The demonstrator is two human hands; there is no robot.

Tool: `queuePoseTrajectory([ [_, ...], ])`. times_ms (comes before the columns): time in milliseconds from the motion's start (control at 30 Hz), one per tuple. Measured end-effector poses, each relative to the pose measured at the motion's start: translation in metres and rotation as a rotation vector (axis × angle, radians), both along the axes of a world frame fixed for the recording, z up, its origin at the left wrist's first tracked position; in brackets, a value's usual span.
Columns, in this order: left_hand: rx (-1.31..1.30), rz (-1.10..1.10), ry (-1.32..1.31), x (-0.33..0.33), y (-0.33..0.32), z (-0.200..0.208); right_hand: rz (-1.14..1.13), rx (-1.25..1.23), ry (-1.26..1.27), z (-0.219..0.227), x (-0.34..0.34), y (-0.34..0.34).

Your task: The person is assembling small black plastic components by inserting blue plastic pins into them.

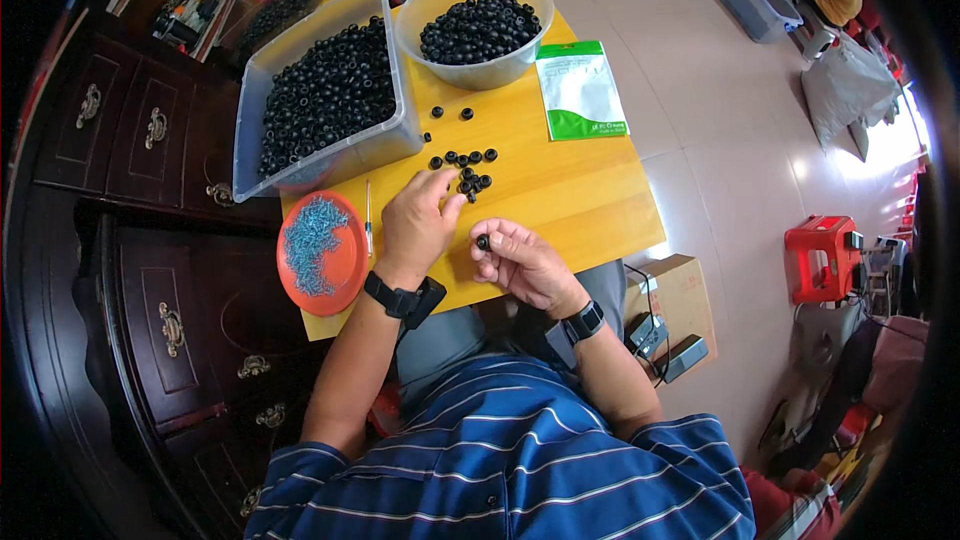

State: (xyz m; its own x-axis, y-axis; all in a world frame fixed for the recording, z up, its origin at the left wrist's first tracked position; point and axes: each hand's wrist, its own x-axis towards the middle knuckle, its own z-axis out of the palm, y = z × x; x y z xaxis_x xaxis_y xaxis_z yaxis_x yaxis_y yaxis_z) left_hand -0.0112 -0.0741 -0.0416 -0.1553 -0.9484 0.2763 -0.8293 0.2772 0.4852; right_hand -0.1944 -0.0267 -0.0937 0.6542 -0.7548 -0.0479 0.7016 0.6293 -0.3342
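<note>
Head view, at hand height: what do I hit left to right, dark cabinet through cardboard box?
Dark wooden cabinet → orange plate → thin rod-shaped tool → left hand → right hand → cardboard box.

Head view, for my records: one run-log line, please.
left hand: beside loose black pieces; right hand: holds black piece; orange plate: at left

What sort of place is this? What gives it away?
Probably a home or small shop room used for handwork: dark carved cabinet with ornate handles, beside a yellow table bearing a plastic bin full of small black parts.
</note>
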Motion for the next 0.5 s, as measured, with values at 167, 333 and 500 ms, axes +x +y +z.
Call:
queuePoseTrajectory([
  [167,-0.039,-0.141,-0.015,-0.004,0.005,-0.006,-0.001,0.019,-0.015,0.0,0.0,-0.002],
  [333,-0.017,-0.143,-0.033,0.001,0.007,-0.01,0.01,0.058,-0.063,-0.001,-0.004,0.0],
  [500,-0.037,-0.16,-0.034,0.004,0.019,-0.005,0.007,0.022,-0.029,0.0,-0.003,0.001],
])
